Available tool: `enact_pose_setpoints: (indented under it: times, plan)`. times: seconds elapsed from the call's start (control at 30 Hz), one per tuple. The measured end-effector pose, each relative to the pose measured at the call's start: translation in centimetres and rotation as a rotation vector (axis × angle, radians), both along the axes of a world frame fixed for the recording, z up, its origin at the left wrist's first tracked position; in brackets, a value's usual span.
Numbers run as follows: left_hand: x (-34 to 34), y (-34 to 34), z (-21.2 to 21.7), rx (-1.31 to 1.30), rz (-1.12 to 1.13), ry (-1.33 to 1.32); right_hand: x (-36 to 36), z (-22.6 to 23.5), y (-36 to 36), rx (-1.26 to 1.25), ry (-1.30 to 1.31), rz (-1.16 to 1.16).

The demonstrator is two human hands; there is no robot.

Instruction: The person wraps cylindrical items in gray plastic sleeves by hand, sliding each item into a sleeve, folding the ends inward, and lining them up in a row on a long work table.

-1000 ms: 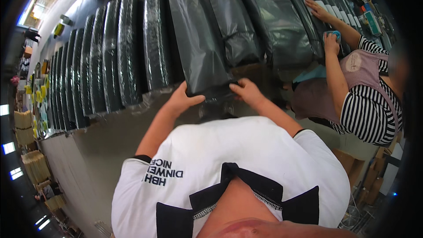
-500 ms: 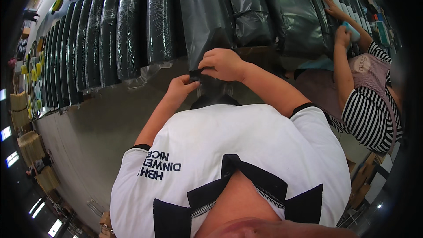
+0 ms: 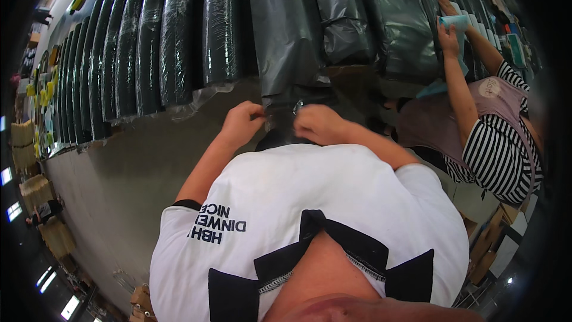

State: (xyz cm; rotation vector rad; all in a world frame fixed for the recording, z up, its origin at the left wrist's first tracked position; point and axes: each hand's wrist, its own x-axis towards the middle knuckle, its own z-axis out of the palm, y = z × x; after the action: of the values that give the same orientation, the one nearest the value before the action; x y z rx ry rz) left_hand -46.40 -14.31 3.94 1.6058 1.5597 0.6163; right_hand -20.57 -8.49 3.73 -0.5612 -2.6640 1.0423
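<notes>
A long dark grey plastic bag (image 3: 286, 42) lies over the table edge in front of me, its end hanging toward my body. At the left corner of that end, my left hand (image 3: 243, 123) pinches the plastic between thumb and fingers. My right hand (image 3: 322, 124) is closed at the other corner, slightly blurred, and a shiny bit of clear plastic shows by its fingertips. Between the hands, the bag's loose end looks dark and partly see-through. What is inside the bag is hidden.
Several long dark rolls in clear film (image 3: 221, 36) lie side by side to the left. More grey bagged bundles (image 3: 344, 30) lie to the right. A co-worker in a striped shirt (image 3: 497, 149) stands close on my right, holding a light blue object (image 3: 456, 22). Cardboard stacks stand far left.
My right hand has come down off the top of the bag and moved right, away from my left hand. The bag's end has spread. The co-worker's hand with the blue object has risen.
</notes>
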Motion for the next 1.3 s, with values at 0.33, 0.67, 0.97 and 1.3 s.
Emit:
enact_pose_setpoints:
  times: [0.33, 0.67, 0.97, 1.3]
  plan:
    - [-0.5, 8.7, 2.6, 0.904, -0.512, 0.878, 12.1, -0.5, 1.5, 0.276, -0.664, -0.411]
    - [-0.3, 12.2, 2.3, 0.812, -0.833, 0.884, 4.4, -0.8, 10.9, 0.847, -0.038, 0.032]
    - [-2.3, 10.9, 3.6, 0.285, -0.341, 0.229, 2.2, 0.4, 11.5, -0.074, 0.376, -0.46]
    - [2.9, 17.9, -2.2, 0.251, 0.817, -0.148, -4.3, -1.0, 16.4, -0.015, 0.113, -1.136]
